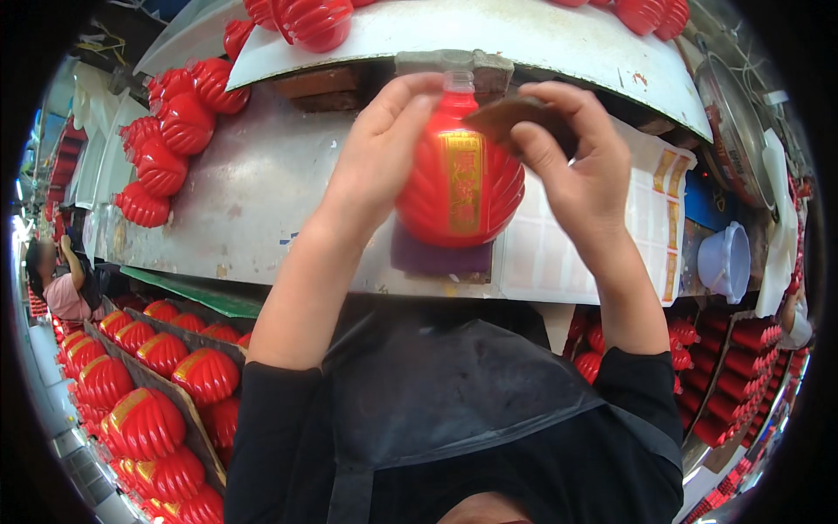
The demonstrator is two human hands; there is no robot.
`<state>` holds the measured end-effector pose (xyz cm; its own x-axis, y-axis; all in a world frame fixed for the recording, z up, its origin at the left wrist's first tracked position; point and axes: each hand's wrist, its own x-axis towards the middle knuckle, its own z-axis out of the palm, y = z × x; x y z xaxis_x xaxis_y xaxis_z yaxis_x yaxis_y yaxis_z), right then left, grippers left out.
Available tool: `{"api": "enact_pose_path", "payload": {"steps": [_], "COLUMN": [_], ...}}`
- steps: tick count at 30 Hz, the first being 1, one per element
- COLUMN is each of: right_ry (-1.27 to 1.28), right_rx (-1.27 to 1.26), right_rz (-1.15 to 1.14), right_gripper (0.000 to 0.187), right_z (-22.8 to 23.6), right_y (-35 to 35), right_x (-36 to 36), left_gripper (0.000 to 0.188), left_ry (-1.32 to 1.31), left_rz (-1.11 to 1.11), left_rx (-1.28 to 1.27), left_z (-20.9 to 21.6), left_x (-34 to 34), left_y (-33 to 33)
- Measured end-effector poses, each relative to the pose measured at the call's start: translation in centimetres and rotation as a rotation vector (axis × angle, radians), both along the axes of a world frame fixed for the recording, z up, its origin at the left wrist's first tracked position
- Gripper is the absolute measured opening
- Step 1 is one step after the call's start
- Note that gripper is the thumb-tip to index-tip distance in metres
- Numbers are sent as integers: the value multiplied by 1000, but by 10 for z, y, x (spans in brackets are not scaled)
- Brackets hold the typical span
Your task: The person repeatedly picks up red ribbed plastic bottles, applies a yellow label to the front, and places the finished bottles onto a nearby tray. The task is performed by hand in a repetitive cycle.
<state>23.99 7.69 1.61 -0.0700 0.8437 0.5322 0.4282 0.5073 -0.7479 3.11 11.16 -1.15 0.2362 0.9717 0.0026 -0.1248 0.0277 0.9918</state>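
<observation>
A red ribbed bottle [504, 188] with a clear neck stands on a dark purple pad [436, 255] in front of me. A gold and red label [465, 179] runs down its front. My left hand [377, 131] is closed on the bottle's left side, fingers by the neck. In my right hand [587, 148], between thumb and fingers, is a flat dark brown piece [522, 118], slightly blurred. Its tip is at the bottle's upper right shoulder; I cannot tell whether they touch. To the right lies a white label sheet [594, 253] with a few gold labels at its edge.
Several unlabelled red bottles [186, 124] lie piled at the table's left. More sit on the white raised board [515, 39] behind. Labelled bottles [147, 424] fill crates at lower left. A pale blue basin [724, 260] stands at right. Another person [68, 284] is far left.
</observation>
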Motion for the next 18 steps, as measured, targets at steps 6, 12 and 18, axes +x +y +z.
{"api": "enact_pose_path", "payload": {"steps": [6, 12, 18], "right_ry": [-81, -334, -423], "right_rx": [-13, 111, 308], "right_rz": [-6, 227, 121], "right_gripper": [30, 26, 23], "right_z": [3, 29, 18], "right_y": [19, 30, 39], "right_x": [4, 4, 8], "left_gripper": [55, 89, 69], "left_ry": [-154, 89, 129], "left_rz": [-62, -66, -75], "left_rx": [-53, 105, 83], "left_z": [7, 11, 15], "left_x": [-1, -1, 4], "left_y": [-11, -16, -1]}}
